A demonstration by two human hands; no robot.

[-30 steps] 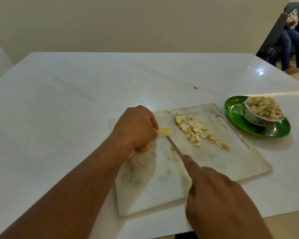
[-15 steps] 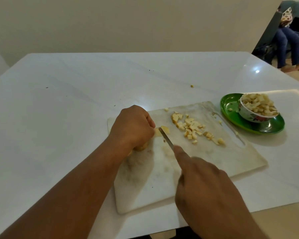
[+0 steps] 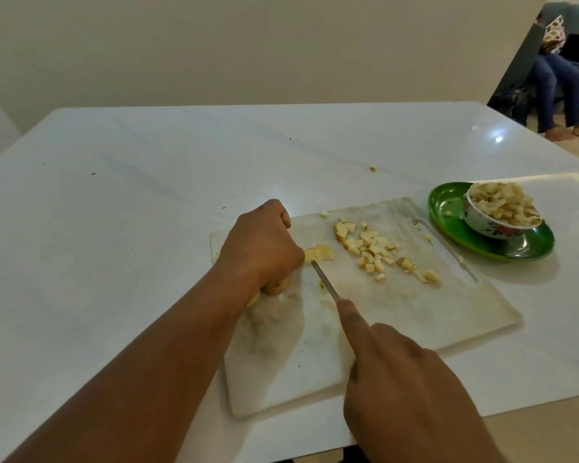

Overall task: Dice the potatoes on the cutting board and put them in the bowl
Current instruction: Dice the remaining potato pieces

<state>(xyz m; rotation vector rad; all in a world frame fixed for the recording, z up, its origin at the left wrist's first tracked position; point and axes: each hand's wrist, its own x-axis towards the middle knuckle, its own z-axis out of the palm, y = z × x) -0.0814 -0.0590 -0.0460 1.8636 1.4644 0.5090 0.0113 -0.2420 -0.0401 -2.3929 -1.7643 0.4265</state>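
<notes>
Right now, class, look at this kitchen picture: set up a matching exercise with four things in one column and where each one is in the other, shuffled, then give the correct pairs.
Things:
1. bowl
2. knife
3. loose potato cubes
4. uncut potato piece

Places:
A. gripped by the right hand
B. on the green plate
C. held under the left hand
D. scattered on the cutting board, right of the blade

Pairs: 1-B, 2-A, 3-D, 4-C
</notes>
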